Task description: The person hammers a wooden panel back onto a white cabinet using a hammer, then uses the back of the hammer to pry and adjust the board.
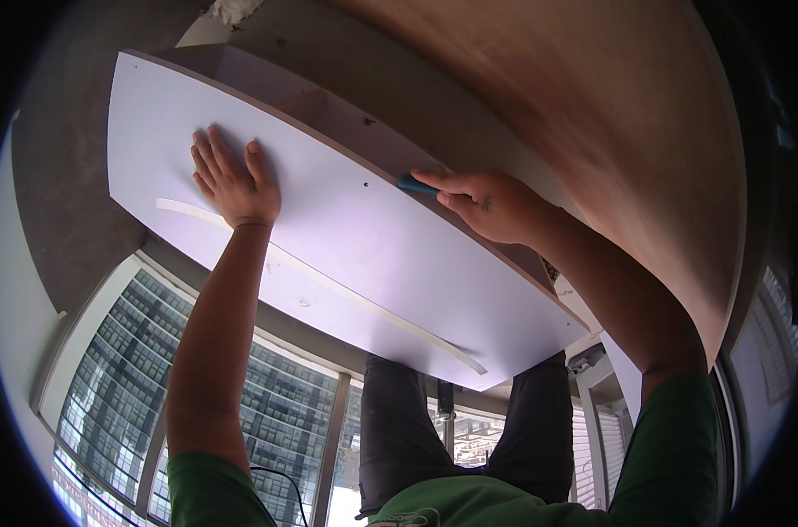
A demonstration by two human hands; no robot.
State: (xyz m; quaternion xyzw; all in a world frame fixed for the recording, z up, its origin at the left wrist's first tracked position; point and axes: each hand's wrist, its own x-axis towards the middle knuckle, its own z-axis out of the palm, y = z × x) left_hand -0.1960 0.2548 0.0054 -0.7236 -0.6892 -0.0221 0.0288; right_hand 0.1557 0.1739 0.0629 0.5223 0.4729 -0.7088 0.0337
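Note:
A white panel [320, 220], the broad face of a box-like cabinet piece, stretches slantwise across the view before me. My left hand [235, 180] lies flat on it with the fingers spread. At the panel's far long edge, my right hand [491, 204] is closed round a slim teal tool [416, 184]. The tool's tip meets the edge near a small dark hole [366, 184]; the grip hides the rest, so its exact kind does not show. A pale narrow strip [346, 292] runs lengthwise along the panel's nearer side.
Behind the panel, the cabinet's inner compartments [328, 119] show. A large brown board [610, 105] rises at the upper right. Windows [122, 369] with buildings beyond lie at the lower left. My legs [399, 430] are under the panel's near edge, and a thin black cable [293, 483] hangs beside them.

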